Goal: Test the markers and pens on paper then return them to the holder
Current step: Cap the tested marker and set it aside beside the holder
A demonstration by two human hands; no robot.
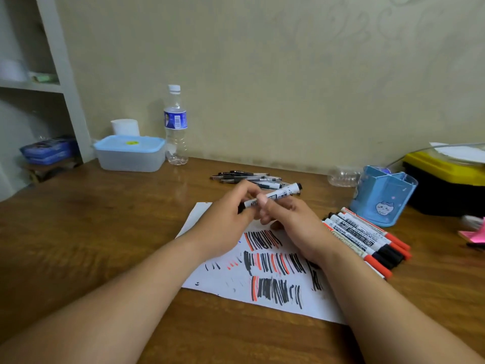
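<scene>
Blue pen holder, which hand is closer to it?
Right. The right hand holds the marker left of the blue pen holder; the left hand grips the marker's other end, farther left.

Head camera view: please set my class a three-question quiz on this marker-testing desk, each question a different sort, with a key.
1. True or false: the blue holder stands to the right of the paper.
2. What do the left hand and right hand grip together? A) a clear pen B) a white marker C) the bottle
3. Fill in: the strokes on the paper are mostly black and ____.
Key: 1 true; 2 B; 3 red.
</scene>
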